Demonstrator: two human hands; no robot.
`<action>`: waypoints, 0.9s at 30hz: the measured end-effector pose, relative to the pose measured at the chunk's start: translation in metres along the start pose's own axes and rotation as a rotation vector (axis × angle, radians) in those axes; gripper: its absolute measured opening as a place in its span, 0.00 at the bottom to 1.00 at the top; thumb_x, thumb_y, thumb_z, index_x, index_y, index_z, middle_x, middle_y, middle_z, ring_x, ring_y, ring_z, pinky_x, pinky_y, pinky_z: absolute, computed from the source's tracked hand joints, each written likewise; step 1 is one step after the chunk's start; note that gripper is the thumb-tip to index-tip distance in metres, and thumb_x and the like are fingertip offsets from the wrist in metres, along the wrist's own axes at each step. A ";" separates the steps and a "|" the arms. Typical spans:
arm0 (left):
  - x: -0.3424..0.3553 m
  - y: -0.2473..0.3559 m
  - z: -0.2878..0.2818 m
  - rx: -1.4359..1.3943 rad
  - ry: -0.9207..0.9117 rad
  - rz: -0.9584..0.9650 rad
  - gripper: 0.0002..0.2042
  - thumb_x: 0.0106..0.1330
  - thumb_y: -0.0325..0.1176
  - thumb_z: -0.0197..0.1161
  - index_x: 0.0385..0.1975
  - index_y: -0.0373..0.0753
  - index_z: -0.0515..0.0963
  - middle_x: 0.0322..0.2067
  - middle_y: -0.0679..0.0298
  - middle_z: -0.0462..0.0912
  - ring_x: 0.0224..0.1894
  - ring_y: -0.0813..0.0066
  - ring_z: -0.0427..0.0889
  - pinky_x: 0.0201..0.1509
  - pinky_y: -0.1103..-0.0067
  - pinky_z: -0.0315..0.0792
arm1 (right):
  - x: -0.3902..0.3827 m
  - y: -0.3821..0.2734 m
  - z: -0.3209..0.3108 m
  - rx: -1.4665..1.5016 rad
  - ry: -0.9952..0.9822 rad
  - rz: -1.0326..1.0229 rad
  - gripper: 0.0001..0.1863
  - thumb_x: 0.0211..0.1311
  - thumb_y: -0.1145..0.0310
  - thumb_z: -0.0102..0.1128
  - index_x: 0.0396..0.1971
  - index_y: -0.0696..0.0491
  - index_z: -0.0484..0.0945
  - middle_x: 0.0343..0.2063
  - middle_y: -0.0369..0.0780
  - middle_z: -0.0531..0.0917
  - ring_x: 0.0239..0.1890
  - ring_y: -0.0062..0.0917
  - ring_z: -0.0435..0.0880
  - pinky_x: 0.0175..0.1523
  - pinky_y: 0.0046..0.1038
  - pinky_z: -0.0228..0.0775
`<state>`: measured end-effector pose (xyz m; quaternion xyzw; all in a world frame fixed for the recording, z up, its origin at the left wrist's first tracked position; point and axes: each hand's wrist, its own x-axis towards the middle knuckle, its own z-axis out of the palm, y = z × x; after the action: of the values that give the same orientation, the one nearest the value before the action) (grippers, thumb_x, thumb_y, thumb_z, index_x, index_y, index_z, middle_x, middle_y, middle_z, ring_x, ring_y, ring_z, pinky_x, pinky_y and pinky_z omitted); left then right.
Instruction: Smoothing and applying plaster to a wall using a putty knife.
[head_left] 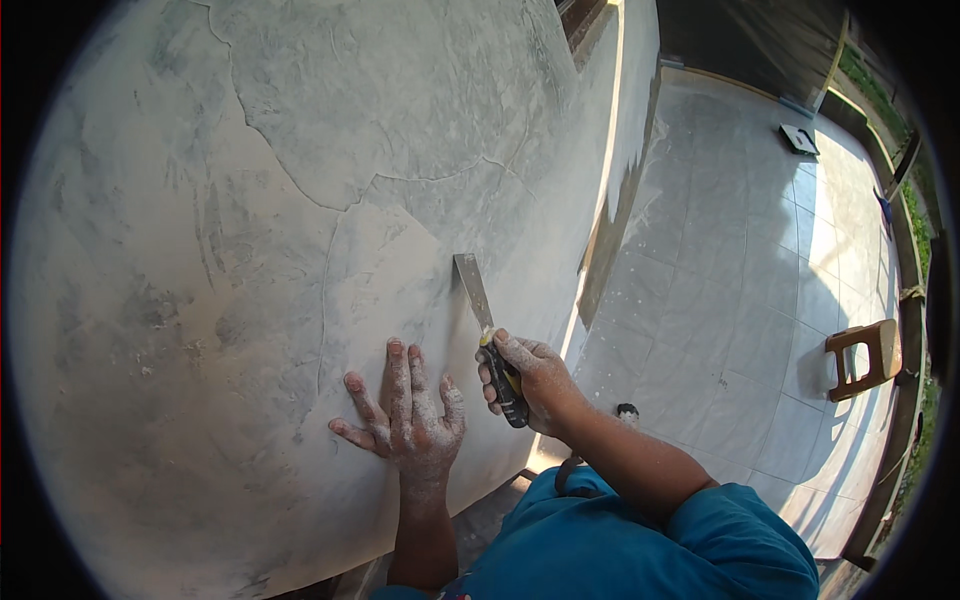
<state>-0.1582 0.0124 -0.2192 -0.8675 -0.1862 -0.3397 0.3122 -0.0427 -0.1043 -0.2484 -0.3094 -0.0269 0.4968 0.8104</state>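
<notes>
My right hand (528,378) is wrapped round the black and yellow handle of a putty knife (477,295). Its flat metal blade points up and left, with the edge at the grey, patchy plastered wall (260,330); whether it presses on the surface I cannot tell. Beside it on the left, my left hand (412,415) rests against the wall with fingers spread, holding nothing. White dust coats its fingers and back. Cracks and raised plaster edges run across the wall above both hands.
To the right stretches a tiled floor (700,270) spotted with white. A brown plastic stool (864,360) stands near its right edge, by a low ledge. Farther off lies a small black and white tray-like object (799,139). Dark sheeting (750,40) hangs at the back.
</notes>
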 end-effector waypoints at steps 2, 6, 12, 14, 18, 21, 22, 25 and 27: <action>-0.005 0.000 -0.003 -0.002 -0.012 0.003 0.19 0.65 0.47 0.57 0.49 0.46 0.84 0.61 0.72 0.77 0.75 0.46 0.50 0.72 0.45 0.19 | -0.001 0.000 -0.002 -0.002 -0.021 -0.032 0.20 0.74 0.51 0.50 0.36 0.55 0.75 0.24 0.38 0.79 0.22 0.22 0.79 0.28 0.26 0.73; -0.006 0.000 0.001 -0.003 -0.012 -0.002 0.19 0.66 0.47 0.57 0.49 0.45 0.84 0.60 0.71 0.78 0.75 0.46 0.50 0.72 0.44 0.18 | -0.018 0.043 -0.004 0.004 -0.073 0.135 0.20 0.73 0.51 0.51 0.36 0.56 0.75 0.25 0.37 0.79 0.24 0.23 0.80 0.28 0.26 0.74; -0.003 0.000 -0.002 0.010 -0.003 0.017 0.19 0.67 0.48 0.56 0.49 0.45 0.84 0.60 0.72 0.78 0.74 0.45 0.50 0.72 0.44 0.19 | -0.015 0.037 -0.012 0.038 -0.074 0.141 0.20 0.73 0.51 0.51 0.35 0.55 0.75 0.24 0.37 0.78 0.23 0.23 0.80 0.28 0.26 0.75; -0.003 0.000 -0.002 0.011 -0.005 0.009 0.19 0.66 0.48 0.56 0.49 0.45 0.84 0.60 0.72 0.78 0.74 0.46 0.51 0.72 0.45 0.19 | -0.011 0.037 -0.010 0.037 -0.088 0.135 0.20 0.73 0.50 0.51 0.35 0.55 0.75 0.24 0.37 0.78 0.23 0.23 0.79 0.28 0.26 0.74; -0.002 -0.001 -0.001 -0.011 -0.014 0.008 0.19 0.66 0.47 0.56 0.48 0.44 0.84 0.60 0.72 0.78 0.74 0.48 0.52 0.73 0.46 0.19 | 0.004 0.019 -0.008 0.039 -0.045 -0.014 0.20 0.73 0.50 0.51 0.35 0.55 0.75 0.24 0.37 0.78 0.23 0.23 0.79 0.28 0.26 0.73; -0.004 -0.001 -0.001 -0.025 -0.004 0.018 0.19 0.66 0.46 0.56 0.48 0.43 0.84 0.60 0.72 0.78 0.74 0.49 0.52 0.73 0.46 0.19 | -0.005 0.049 -0.015 -0.096 -0.076 0.039 0.20 0.73 0.51 0.50 0.35 0.55 0.75 0.24 0.37 0.79 0.22 0.23 0.79 0.28 0.25 0.73; -0.003 -0.001 0.000 -0.022 -0.002 0.016 0.19 0.66 0.46 0.56 0.48 0.43 0.84 0.60 0.72 0.78 0.74 0.49 0.52 0.73 0.46 0.19 | -0.009 0.058 -0.015 -0.100 -0.068 0.051 0.20 0.73 0.51 0.51 0.35 0.55 0.75 0.24 0.37 0.79 0.23 0.23 0.79 0.28 0.25 0.72; -0.005 -0.001 -0.001 -0.041 -0.001 0.016 0.18 0.65 0.45 0.57 0.47 0.42 0.85 0.60 0.72 0.78 0.74 0.49 0.52 0.73 0.46 0.19 | -0.001 0.049 -0.017 -0.114 -0.089 -0.013 0.20 0.73 0.51 0.51 0.35 0.55 0.75 0.24 0.37 0.79 0.23 0.23 0.79 0.28 0.25 0.72; -0.002 -0.002 -0.002 -0.032 0.008 0.030 0.18 0.64 0.44 0.58 0.47 0.42 0.85 0.60 0.71 0.78 0.74 0.48 0.53 0.73 0.46 0.19 | 0.004 0.033 -0.012 -0.114 -0.090 -0.049 0.20 0.74 0.52 0.50 0.34 0.55 0.76 0.24 0.37 0.78 0.23 0.22 0.78 0.28 0.25 0.72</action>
<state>-0.1618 0.0119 -0.2190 -0.8736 -0.1664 -0.3413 0.3043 -0.0626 -0.0964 -0.2764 -0.3315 -0.0993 0.4878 0.8014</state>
